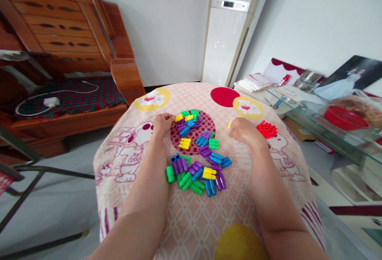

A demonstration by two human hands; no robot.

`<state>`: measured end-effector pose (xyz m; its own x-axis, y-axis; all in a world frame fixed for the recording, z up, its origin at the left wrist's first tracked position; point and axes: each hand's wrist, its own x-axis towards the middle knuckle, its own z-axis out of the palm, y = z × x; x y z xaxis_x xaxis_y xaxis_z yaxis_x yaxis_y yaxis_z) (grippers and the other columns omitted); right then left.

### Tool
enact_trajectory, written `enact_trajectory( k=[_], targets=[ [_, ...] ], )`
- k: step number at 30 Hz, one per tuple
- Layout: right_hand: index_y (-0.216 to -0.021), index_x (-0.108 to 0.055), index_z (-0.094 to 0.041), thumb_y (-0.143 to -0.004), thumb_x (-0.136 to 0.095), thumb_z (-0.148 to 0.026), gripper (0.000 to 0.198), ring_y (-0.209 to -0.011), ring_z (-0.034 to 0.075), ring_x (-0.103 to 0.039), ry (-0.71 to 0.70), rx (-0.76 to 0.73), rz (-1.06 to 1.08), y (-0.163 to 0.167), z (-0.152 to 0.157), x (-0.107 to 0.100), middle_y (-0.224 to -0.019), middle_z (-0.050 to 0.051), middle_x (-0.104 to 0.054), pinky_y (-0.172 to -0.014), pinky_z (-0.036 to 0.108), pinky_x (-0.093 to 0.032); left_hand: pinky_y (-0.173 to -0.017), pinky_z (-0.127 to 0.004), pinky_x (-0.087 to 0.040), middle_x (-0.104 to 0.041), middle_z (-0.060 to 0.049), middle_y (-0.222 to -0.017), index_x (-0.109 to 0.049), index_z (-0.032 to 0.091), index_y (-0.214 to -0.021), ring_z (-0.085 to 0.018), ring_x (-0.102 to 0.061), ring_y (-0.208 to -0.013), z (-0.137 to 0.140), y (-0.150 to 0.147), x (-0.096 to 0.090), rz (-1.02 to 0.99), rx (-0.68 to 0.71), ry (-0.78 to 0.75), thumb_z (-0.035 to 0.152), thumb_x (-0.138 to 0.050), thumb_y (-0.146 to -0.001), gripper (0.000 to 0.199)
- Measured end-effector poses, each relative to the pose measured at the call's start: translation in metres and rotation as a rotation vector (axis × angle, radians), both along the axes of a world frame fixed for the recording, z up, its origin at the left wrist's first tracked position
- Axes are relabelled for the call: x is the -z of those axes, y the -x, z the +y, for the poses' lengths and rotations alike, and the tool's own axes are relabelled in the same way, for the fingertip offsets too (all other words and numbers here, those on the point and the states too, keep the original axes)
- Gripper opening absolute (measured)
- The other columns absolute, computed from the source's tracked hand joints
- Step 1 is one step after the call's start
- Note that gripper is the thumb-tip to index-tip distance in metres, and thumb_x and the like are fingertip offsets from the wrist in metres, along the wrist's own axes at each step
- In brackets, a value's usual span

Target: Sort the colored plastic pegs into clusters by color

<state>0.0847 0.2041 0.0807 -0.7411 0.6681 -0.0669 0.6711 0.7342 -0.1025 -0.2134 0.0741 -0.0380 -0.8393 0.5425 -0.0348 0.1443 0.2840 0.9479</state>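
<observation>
At the left edge of a mixed pile, my left hand (pixel 163 124) has its fingertips closed on the end of a yellow plastic block (pixel 178 118). My right hand (pixel 241 130) is closed to the right of the pile, with a bit of yellow plastic block (pixel 229 125) showing past its fingers; the rest is hidden. Between my arms lie loose bullet-shaped blocks: purple ones (pixel 179 166), green ones (pixel 185 180), blue ones (pixel 210 187) and a yellow one (pixel 184 143). A cluster of red blocks (pixel 267 129) sits just beyond my right wrist.
A patterned cloth covers the round table (pixel 191 224). Left of it stands a wooden bench (pixel 68 33) with a white charger (pixel 51 102). A glass shelf (pixel 325 120) holding a red bowl (pixel 346 117) runs along the right. A tall white air conditioner (pixel 223 33) stands behind.
</observation>
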Motion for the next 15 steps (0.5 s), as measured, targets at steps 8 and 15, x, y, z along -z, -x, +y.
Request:
enact_trajectory(
  k=[8, 15],
  targets=[
    [-0.108, -0.069, -0.015, -0.098, -0.057, -0.027, 0.020, -0.100, 0.022, -0.062, 0.025, -0.637, 0.187, 0.071, -0.087, 0.043, -0.105, 0.012, -0.069, -0.088, 0.031, -0.041, -0.064, -0.024, -0.052, -0.071, -0.001, -0.063, -0.077, 0.016, -0.090, -0.015, -0.067, -0.060, -0.002, 0.000, 0.000, 0.057, 0.003, 0.027, 0.023, -0.063, -0.077, 0.021],
    [-0.119, -0.067, -0.019, -0.090, -0.054, -0.013, 0.032, -0.096, 0.024, -0.058, -0.050, -0.692, 0.140, 0.072, -0.095, 0.061, -0.102, 0.010, -0.063, -0.088, 0.033, -0.041, -0.064, -0.024, -0.052, -0.073, -0.002, -0.067, -0.078, 0.017, -0.091, -0.016, -0.068, -0.061, 0.000, 0.003, 0.002, 0.077, 0.024, 0.044, 0.023, -0.063, -0.077, 0.022]
  ],
)
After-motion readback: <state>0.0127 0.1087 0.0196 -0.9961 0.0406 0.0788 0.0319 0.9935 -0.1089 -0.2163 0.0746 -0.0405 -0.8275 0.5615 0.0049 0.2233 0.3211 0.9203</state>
